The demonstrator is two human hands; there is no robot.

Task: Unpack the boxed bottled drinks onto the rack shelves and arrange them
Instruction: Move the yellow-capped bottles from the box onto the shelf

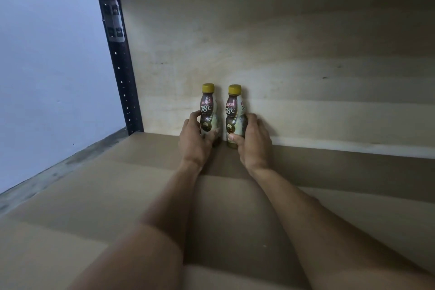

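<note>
Left hand [193, 141] is covering the base of left bottle [208, 106]; right hand [253, 142] is hiding the lower side of right bottle [233, 107]. Label fine print [207, 114] is showing too small to read; post sticker [114, 21] is blurring. Forearms [306, 219] are running off the bottom edge.

A pale bluish wall [47, 77] fills the left side, plain and evenly lit, with a few faint specks. Along its foot runs a narrow strip of grey floor [58, 172], mottled and scuffed, slanting from the lower left edge up toward the middle. A silvery sticker [114, 21] sits high on the black post [122, 82], slightly tilted, bearing four small dark squares in two pairs; their print is too small to read. Behind, a broad light wooden board [294, 42] spans the view to the right edge, its grain running sideways, marked by a few small dark knots and crossed by soft bands of shadow.
</note>
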